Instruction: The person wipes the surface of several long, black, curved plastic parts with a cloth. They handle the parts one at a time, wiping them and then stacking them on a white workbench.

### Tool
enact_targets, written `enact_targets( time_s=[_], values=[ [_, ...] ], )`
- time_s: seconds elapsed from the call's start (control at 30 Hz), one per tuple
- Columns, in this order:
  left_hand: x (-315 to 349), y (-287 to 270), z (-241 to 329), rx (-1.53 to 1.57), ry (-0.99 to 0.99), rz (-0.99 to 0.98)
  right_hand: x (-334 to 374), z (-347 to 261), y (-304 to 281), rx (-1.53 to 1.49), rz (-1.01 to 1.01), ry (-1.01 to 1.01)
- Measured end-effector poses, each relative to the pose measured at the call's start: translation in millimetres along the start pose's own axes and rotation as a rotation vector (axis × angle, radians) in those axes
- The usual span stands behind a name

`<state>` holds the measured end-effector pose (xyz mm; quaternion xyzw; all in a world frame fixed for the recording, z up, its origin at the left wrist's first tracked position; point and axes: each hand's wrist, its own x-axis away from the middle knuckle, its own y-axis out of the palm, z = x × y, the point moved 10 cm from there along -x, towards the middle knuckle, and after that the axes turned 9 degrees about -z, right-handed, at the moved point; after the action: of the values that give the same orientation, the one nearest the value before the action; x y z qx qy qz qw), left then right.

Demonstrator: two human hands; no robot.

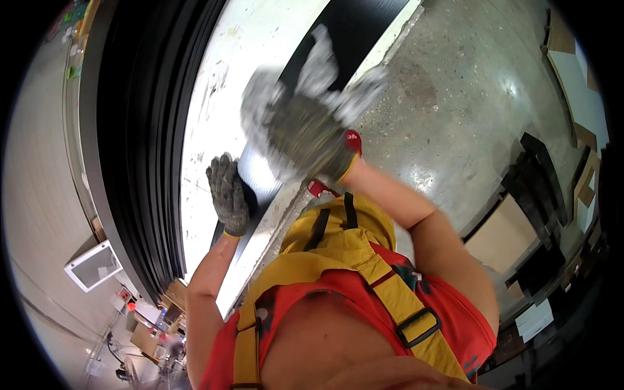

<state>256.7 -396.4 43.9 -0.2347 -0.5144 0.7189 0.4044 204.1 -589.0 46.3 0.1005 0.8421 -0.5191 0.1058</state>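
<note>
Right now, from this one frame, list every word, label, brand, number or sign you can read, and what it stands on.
No text is readable.
Red shoes: small pale marks, too small to read.
Grey-white cloth or film in the right hand: motion blur, no lettering discernible.
Black board: no lettering visible.
White-framed panel at left: nothing legible.

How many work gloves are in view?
2: one on the left hand, at the black board's edge; one on the blurred right hand, holding a grey cloth. No others show.
</note>
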Motion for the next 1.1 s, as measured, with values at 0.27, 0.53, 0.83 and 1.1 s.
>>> enact_targets(
  time_s=[0.27, 0.53, 0.83, 1.1],
  values=[
    [132, -13, -62, 0.3, -0.158, 0.192, 21, -43, 26, -0.36, 0.082, -0.19],
    [344, -13, -179, 0.292, -0.642, 0.52, -12, 77, -37, 0.412, 0.391, 0.297],
    [331, -5, -190, 0.686, -0.379, 0.517, 74, -369, 147, -0.282, -0.137, -0.388],
    [464, -40, -252, 0.337, -0.557, 0.493, 77, -189, 161, -0.278, -0.082, -0.157]
  ],
)
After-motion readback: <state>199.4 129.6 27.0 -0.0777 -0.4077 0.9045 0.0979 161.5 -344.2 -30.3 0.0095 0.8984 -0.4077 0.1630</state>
